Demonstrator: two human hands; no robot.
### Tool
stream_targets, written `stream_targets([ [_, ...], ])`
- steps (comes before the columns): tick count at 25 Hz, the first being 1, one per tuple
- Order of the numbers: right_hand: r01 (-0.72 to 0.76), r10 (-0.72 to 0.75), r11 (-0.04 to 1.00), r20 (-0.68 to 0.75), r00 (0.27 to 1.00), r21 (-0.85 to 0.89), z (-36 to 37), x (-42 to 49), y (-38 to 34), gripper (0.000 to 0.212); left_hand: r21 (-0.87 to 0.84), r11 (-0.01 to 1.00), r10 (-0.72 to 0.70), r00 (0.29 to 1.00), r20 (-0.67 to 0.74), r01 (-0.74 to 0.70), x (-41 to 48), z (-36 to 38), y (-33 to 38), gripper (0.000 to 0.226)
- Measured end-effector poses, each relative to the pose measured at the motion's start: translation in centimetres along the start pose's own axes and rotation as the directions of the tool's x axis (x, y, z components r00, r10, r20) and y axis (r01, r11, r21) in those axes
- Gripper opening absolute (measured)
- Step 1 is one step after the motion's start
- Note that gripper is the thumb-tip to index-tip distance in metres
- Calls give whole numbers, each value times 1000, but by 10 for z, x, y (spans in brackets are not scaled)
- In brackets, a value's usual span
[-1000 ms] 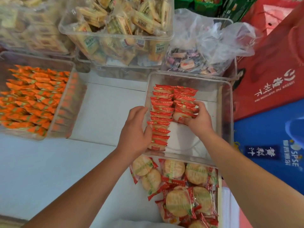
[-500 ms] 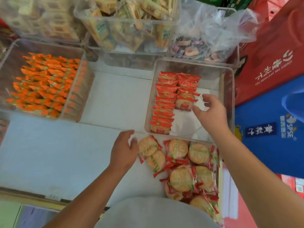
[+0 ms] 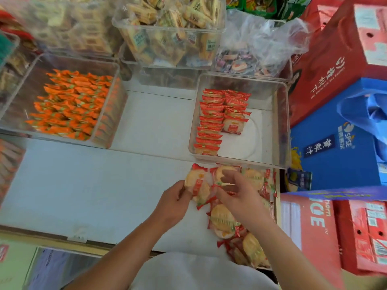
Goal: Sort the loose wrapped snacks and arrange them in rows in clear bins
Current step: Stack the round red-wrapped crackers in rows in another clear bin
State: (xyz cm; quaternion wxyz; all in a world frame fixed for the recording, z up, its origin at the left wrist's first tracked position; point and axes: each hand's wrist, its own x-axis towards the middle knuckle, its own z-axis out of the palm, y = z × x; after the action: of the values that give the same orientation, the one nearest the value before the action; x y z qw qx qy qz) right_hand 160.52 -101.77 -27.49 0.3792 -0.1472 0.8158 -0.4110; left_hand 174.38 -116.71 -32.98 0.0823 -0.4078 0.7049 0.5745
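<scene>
Bright, flat, even light, shadows weak. White table (image 3: 73, 185) reads bluish, slightly washed out. My right hand (image 3: 240, 197) and the wrapped snack (image 3: 198, 186) in my left hand (image 3: 173, 203) smear with motion. Wide-angle bend at edges; corners soft.

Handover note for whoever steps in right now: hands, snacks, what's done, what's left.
Left hand: holds one red-wrapped cracker beside the pile.
Right hand: over the loose pile, fingers at a packet; it is blurred, so the grip is unclear.
Pile lies on the white table, just in front of the clear bin.
Done: left row runs back to front; second row fills only the back half.
Left: finish the second row, then fill the bare right side from the pile.
</scene>
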Motion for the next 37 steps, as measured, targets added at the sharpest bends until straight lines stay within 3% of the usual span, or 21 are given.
stream_targets([
  [2,-106,93,983,87,992,148,6,-8,3,56,-182,983,-9,995,100,27,-23,-3,14,19],
  [5,-188,128,880,163,978,437,5,-19,7,40,-248,969,28,979,201,24,-40,0,22,20],
  [7,-192,151,871,126,980,452,0,-27,19,28,-200,980,45,955,292,15,-41,8,16,18],
  [8,-193,178,880,75,981,433,-3,-30,27,25,-147,989,42,954,298,2,-38,13,10,17],
  [10,-206,243,903,-55,968,377,-14,-37,44,21,100,995,20,994,104,-30,-19,22,-9,25],
  [12,-217,293,903,-165,942,370,-25,-46,57,18,403,915,75,993,-88,-34,4,29,-21,58],
  [14,-209,309,895,-209,928,395,-34,-56,64,15,571,820,97,993,-65,-43,26,36,-26,87],
  [16,-200,305,897,-224,926,394,-39,-65,67,13,664,747,63,998,-19,-34,43,45,-25,100],
  [18,-186,304,892,-241,922,412,-42,-72,68,12,668,744,17,999,-37,12,53,48,-28,90],
  [21,-176,292,901,-253,922,396,-44,-78,73,18,634,773,23,1000,-14,-9,38,39,-27,45],
  [24,-124,222,926,-248,943,357,-42,-75,65,18,789,611,85,996,4,-55,3,12,-24,31],
  [25,-112,203,933,-243,949,341,-40,-74,61,18,791,609,105,994,-8,-58,-10,4,-23,29],
  [27,-74,145,951,-221,964,301,-35,-72,50,16,647,752,165,986,2,-127,-35,-9,-19,23],
  [29,-24,72,971,-194,978,239,-30,-70,40,18,334,907,267,964,10,-255,-56,-14,-10,27],
  [30,-3,42,978,-184,982,206,-27,-69,35,20,180,937,300,954,24,-299,-68,-16,-4,33],
  [33,58,-28,985,-179,983,161,-20,-69,25,10,-42,953,303,949,91,-301,-102,-21,17,48],
  [36,100,-82,990,-172,982,101,-14,-71,23,22,-89,940,328,944,-34,-330,-122,-30,27,32],
  [37,105,-91,991,-168,982,78,-12,-74,22,29,-74,932,349,934,-69,-354,-128,-33,29,36],
])
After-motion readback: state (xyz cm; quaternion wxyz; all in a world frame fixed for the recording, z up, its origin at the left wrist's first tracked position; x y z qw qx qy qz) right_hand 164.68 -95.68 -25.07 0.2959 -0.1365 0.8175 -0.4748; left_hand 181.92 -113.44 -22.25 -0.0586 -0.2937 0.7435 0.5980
